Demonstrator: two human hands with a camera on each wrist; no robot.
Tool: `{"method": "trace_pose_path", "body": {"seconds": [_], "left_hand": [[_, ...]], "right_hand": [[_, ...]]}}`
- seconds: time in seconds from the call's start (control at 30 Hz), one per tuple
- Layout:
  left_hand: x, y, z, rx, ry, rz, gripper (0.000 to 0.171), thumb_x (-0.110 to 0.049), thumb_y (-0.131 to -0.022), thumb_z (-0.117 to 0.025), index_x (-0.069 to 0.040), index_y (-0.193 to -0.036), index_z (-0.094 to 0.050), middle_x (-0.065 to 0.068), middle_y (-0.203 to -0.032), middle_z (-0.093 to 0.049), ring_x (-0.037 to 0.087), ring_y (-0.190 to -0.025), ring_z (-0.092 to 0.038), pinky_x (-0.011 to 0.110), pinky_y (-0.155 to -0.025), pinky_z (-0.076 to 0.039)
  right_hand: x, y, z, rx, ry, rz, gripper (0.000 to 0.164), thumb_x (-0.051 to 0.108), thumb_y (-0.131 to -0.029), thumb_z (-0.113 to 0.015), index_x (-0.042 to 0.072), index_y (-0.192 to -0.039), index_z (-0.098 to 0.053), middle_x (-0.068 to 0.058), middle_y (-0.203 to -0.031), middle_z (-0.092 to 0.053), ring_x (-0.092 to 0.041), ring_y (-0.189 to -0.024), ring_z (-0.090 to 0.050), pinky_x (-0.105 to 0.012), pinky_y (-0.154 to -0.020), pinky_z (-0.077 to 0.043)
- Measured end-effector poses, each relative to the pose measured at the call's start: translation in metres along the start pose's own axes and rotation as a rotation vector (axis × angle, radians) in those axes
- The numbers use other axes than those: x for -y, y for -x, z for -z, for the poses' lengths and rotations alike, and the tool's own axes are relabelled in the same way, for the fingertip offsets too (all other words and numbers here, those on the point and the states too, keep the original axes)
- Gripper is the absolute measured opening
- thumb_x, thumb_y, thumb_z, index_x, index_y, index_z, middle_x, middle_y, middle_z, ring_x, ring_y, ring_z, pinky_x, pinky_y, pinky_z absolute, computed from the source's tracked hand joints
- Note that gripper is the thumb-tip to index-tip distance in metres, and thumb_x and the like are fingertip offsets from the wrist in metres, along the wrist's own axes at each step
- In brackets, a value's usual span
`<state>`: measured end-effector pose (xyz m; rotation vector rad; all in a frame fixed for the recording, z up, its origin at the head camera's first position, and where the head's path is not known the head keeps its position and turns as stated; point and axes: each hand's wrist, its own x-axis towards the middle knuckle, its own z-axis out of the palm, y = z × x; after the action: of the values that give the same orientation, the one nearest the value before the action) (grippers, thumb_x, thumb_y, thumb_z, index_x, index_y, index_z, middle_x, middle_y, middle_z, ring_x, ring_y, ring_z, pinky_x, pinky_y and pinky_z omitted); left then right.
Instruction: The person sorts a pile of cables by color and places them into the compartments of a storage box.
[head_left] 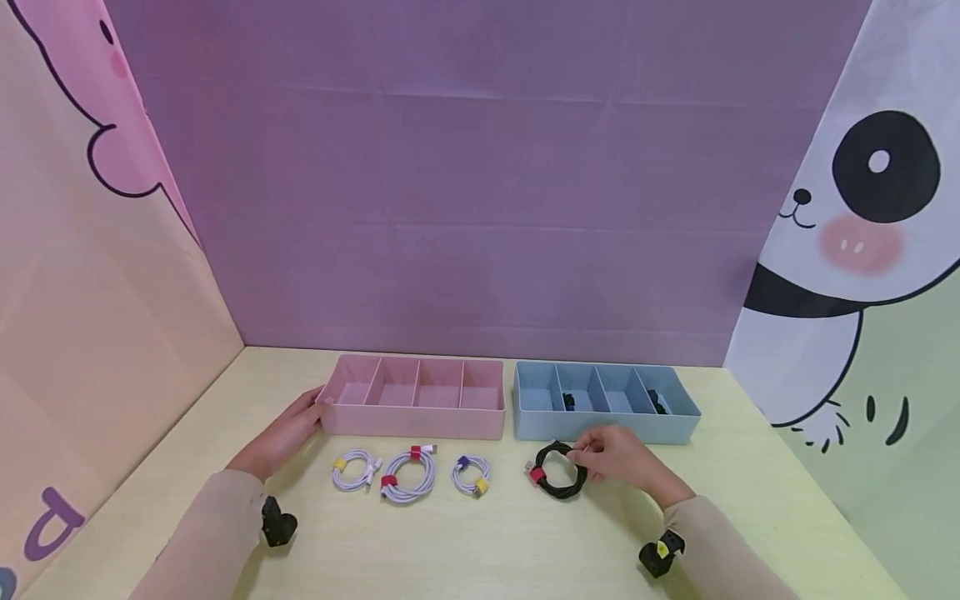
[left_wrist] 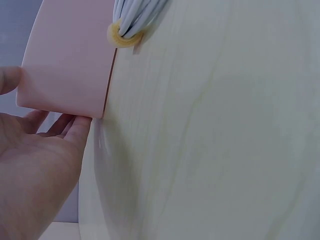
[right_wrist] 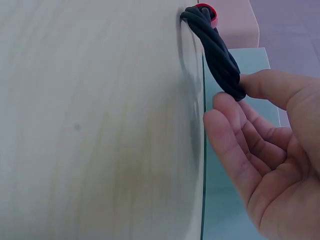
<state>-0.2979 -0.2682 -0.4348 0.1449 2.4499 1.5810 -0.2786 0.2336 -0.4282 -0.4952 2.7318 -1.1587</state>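
My right hand (head_left: pixel 617 456) pinches the right side of a coiled black cable (head_left: pixel 553 493) between thumb and fingertips. A red strap (head_left: pixel 537 474) binds that coil at its left; in the right wrist view the coil (right_wrist: pixel 220 55) is seen edge-on, above the tabletop. At the left end of the pink divided box (head_left: pixel 420 422), my left hand (head_left: pixel 288 433) holds the corner, thumb at the rim and fingers against the end wall. Right of it stands a blue divided box (head_left: pixel 600 427), with small black items (head_left: pixel 569 402) in two compartments.
Three coiled white cables lie in front of the pink box: a yellow-strapped one (head_left: pixel 347 485), a larger red-strapped one (head_left: pixel 408 497) and a small one (head_left: pixel 457 482) with blue and yellow straps. Behind the boxes rises a purple backdrop (head_left: pixel 480 208); printed panels flank the table (head_left: pixel 450 558).
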Motion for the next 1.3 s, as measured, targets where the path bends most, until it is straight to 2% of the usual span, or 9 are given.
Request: {"method": "trace_pose_path", "body": {"seconds": [0.47, 0.8, 1.07, 1.3], "left_hand": [[0.001, -0.002, 0.001, 0.005, 0.012, -0.012, 0.073, -0.042, -0.109, -0.033, -0.002, -0.160, 0.002, 0.025, -0.164, -0.002, 0.044, -0.149, -0.010, 0.058, -0.119, -0.015], [0.004, -0.003, 0.001, 0.002, 0.007, -0.001, 0.074, -0.044, -0.109, -0.033, -0.003, -0.160, 0.002, 0.025, -0.164, -0.001, 0.045, -0.149, -0.010, 0.059, -0.119, -0.015], [0.005, -0.002, 0.001, 0.000, 0.004, 0.000, 0.075, -0.045, -0.109, -0.034, -0.003, -0.160, 0.001, 0.025, -0.164, -0.001, 0.045, -0.149, -0.009, 0.059, -0.119, -0.015], [0.004, -0.002, 0.000, -0.001, 0.009, 0.005, 0.074, -0.044, -0.109, -0.033, -0.004, -0.160, 0.002, 0.024, -0.165, 0.000, 0.044, -0.149, -0.009, 0.057, -0.119, -0.015]], "right_hand": [[0.002, -0.002, 0.001, -0.037, 0.008, 0.019, 0.016, 0.022, -0.094, -0.072, 0.006, -0.093, -0.070, 0.001, -0.071, -0.063, -0.016, -0.061, -0.060, -0.033, -0.058, -0.055], [0.002, 0.000, 0.006, -0.063, 0.024, 0.038, 0.018, 0.024, -0.096, -0.070, 0.005, -0.096, -0.071, 0.002, -0.075, -0.066, -0.019, -0.065, -0.063, -0.031, -0.060, -0.055], [0.001, 0.000, 0.009, -0.069, -0.002, 0.039, 0.018, 0.023, -0.097, -0.068, 0.005, -0.096, -0.069, 0.002, -0.077, -0.066, -0.023, -0.069, -0.065, -0.034, -0.064, -0.057], [0.003, -0.001, 0.012, -0.093, 0.007, 0.050, 0.021, 0.026, -0.096, -0.069, 0.005, -0.098, -0.069, 0.002, -0.075, -0.066, -0.027, -0.068, -0.065, -0.037, -0.063, -0.055]]}}
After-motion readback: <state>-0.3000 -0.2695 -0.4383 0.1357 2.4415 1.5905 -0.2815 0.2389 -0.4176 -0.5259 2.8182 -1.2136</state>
